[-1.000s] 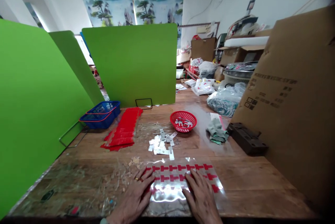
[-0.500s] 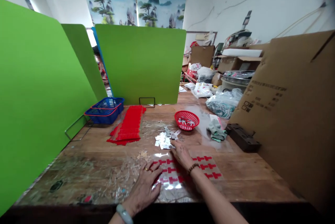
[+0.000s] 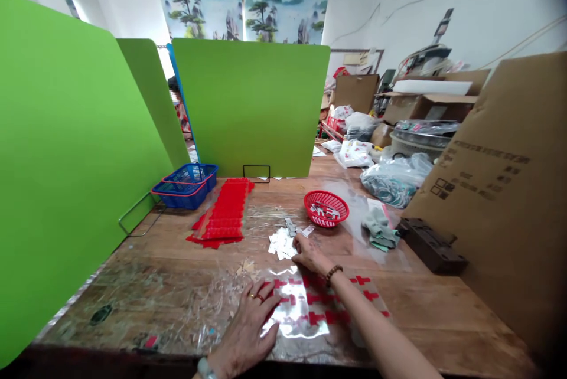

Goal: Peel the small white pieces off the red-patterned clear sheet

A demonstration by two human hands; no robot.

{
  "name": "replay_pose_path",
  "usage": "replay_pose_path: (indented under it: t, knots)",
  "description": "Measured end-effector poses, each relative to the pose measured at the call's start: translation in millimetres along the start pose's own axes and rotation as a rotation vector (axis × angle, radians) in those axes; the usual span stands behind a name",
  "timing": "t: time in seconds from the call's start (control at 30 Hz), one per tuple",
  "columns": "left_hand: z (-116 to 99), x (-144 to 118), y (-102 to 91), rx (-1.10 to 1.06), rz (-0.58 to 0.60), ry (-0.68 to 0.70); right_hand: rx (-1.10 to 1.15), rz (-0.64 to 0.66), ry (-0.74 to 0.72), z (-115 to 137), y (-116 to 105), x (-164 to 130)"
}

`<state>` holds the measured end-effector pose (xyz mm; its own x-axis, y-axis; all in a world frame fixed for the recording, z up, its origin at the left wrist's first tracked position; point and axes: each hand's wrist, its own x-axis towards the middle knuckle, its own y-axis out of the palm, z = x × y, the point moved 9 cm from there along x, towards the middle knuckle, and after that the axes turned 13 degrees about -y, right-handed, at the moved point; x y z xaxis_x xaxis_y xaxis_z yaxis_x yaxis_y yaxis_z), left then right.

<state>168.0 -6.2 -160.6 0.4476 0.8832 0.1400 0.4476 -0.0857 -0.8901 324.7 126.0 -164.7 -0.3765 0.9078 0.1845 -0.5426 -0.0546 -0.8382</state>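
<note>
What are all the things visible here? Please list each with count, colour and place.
sheet: one, clear with red T marks, near table edge
metal pieces: small pile, silver, table centre
red basket: one, holding metal pieces, right of centre
red strips: one stack, left of centre
blue baskets: stacked, red rims, far left
cloth: one, grey-green, right
black block: one, by the cardboard
cardboard: one, brown, right
green panels: three, left and rear
bag: one, clear, far right
left hand: flat on sheet
right hand: at the metal pieces
</note>
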Motion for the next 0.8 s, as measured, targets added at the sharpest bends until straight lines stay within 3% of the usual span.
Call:
replay_pose_path:
  t: [0.2,0.37,0.5,0.67,0.8]
  knots:
    - [6,0,4.7,-0.017,0.0,0.006,0.138,-0.047,-0.052,8,-6,-5]
    - [12,2,6.7,-0.086,0.045,-0.022,0.294,-0.169,0.029,-1,-18,-10]
    - [25,9,-1.9,-0.269,-0.004,-0.217,0.498,-0.271,0.152,-6,-21,-20]
    - [42,20,-17.2,-0.707,-0.126,-0.613,0.845,-0.254,0.289,27,18,-45]
    - [29,32,-8.1,-1.105,-0.024,-0.682,1.288,-0.299,0.392,61,56,-64]
